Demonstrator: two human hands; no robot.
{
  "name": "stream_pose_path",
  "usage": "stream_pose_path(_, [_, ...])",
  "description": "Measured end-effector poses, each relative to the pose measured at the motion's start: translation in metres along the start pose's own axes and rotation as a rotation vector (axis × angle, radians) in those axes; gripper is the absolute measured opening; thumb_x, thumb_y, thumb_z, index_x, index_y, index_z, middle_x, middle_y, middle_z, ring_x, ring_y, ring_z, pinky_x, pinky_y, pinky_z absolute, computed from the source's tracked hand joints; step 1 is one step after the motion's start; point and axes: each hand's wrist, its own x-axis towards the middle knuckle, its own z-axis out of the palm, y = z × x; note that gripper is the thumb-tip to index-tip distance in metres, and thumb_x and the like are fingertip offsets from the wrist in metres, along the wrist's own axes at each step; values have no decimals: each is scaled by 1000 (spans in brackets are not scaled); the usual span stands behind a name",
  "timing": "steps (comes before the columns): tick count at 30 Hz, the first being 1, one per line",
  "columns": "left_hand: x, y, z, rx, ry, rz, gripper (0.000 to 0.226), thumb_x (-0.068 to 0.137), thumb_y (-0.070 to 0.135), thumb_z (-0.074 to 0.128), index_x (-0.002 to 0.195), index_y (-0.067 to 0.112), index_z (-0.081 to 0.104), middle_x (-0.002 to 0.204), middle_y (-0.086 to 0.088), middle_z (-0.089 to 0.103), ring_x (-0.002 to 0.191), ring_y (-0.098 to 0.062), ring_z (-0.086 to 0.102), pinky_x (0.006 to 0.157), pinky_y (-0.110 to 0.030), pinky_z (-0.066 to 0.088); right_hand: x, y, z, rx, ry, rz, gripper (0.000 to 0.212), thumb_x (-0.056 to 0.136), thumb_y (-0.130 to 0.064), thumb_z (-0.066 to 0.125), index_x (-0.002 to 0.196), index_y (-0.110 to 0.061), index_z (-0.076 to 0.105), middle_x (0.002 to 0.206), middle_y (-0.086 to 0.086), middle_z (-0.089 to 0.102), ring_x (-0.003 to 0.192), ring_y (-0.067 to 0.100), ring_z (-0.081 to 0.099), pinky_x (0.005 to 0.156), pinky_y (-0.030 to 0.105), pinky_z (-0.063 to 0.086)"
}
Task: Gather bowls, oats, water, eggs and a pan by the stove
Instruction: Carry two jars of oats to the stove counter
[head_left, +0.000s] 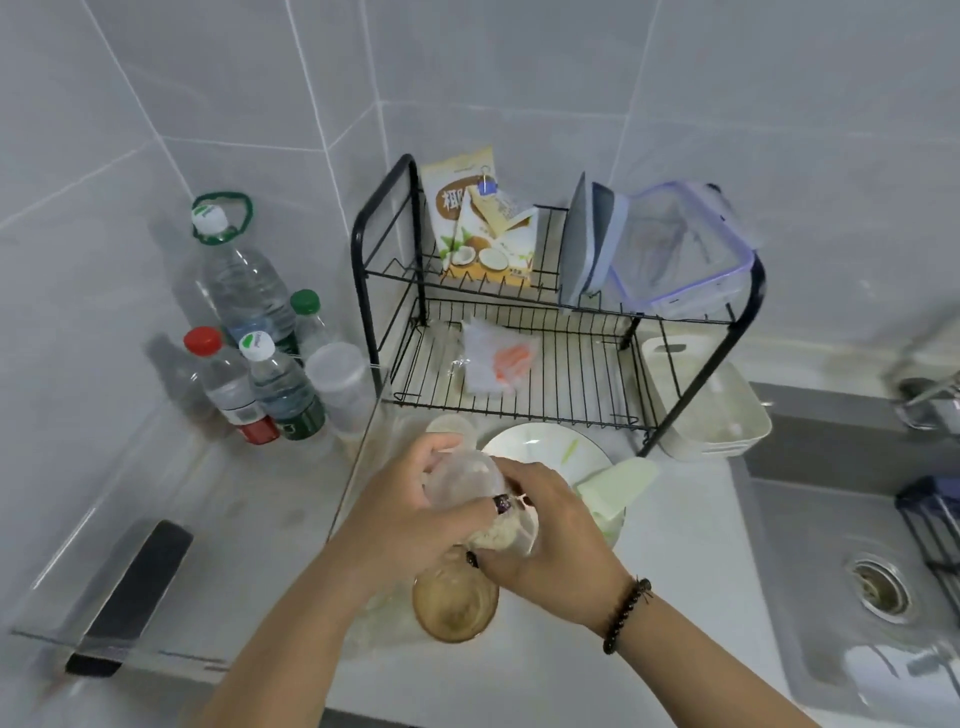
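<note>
A: Hands first. Left hand (400, 512) and right hand (540, 525) meet over the counter (249, 530), both gripping a clear bag of oats (498, 525) held between them; left fingers curl round the crumpled upper part, right fingers pinch the lower end where the oats sit. A beaded bracelet (626, 616) is on the right wrist.

B: Below them?

A: Amber glass bowl (456, 603), directly under the bag, pale contents on its bottom, too blurred to name. Just right of the right hand, a pale green container (613, 493). Just beyond the hands, a white plate (545, 447).

B: Farther out?

A: Beyond and left of the left hand, a cluster of water bottles (249, 332), capped, upright, with clear water inside. Straight ahead beyond the plate, a black dish rack (519, 312): a plastic packet on its lower tier, a coconut carton (480, 223) and a lidded clear box (685, 249) above. Right of the right hand, the sink (857, 571).
</note>
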Motion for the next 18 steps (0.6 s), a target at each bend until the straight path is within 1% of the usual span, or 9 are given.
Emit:
stream_pose_path(2, [11,2,12,-56,-12,-11,72,56,58,73,122,45,49,118,25,57,96,9,61,83,-25,53,-14,19,-9,49,79,151,64,60,-35,78,118,-38,53,109,-16,60,103,2,54,85,10,42])
stream_pose_path(3, [17,4,18,-59,-16,-12,68,62,57,74,124,43,49,120,23,58,95,10,62,83,-26,53,-21,30,-14,64,123,228,61,59,-34,79,114,-40,53,108,-18,61,101,0,55,83,10,43])
stream_pose_path(5, [29,2,23,-41,1,-19,51,79,45,73,125,38,50,121,20,58,95,11,59,81,-24,50,-29,47,-21,102,173,352,58,60,-28,83,107,-42,52,104,-19,61,97,-3,55,77,6,42])
stream_pose_path(7, [38,-1,24,-43,26,-41,39,86,35,69,120,38,52,121,18,60,99,6,58,84,-28,52,-30,61,-25,136,187,436,59,62,-24,84,107,-40,49,104,-19,60,96,-5,54,73,4,41])
stream_pose_path(11, [42,-21,9,-57,140,-118,31,87,27,69,113,40,57,113,21,63,103,-9,62,94,-44,53,-2,71,-17,147,194,468,58,65,-29,81,111,-38,47,105,-20,59,98,-2,55,79,15,45])
stream_pose_path(13, [37,-34,-3,-106,203,-140,32,87,21,68,111,39,58,113,18,65,101,-12,64,91,-44,54,16,70,-9,148,192,487,58,67,-32,81,111,-39,44,104,-20,57,97,-1,55,82,20,45])
stream_pose_path(15, [33,-46,-17,-140,280,-154,32,88,15,68,111,34,59,113,12,65,99,-14,65,87,-41,55,30,68,0,169,203,487,58,67,-32,82,111,-36,44,104,-19,56,98,3,56,83,20,46])
stream_pose_path(17, [34,-61,-36,-172,386,-177,33,88,10,66,116,26,59,115,5,65,95,-13,64,85,-38,54,39,64,8,201,223,484,60,66,-31,84,112,-34,45,105,-21,56,101,3,55,85,22,48])
stream_pose_path(18, [38,-67,-45,-181,435,-188,34,89,10,64,120,22,57,117,3,64,97,-14,64,87,-39,54,40,61,11,221,233,487,61,65,-31,84,112,-35,46,105,-22,56,101,1,55,86,23,48])
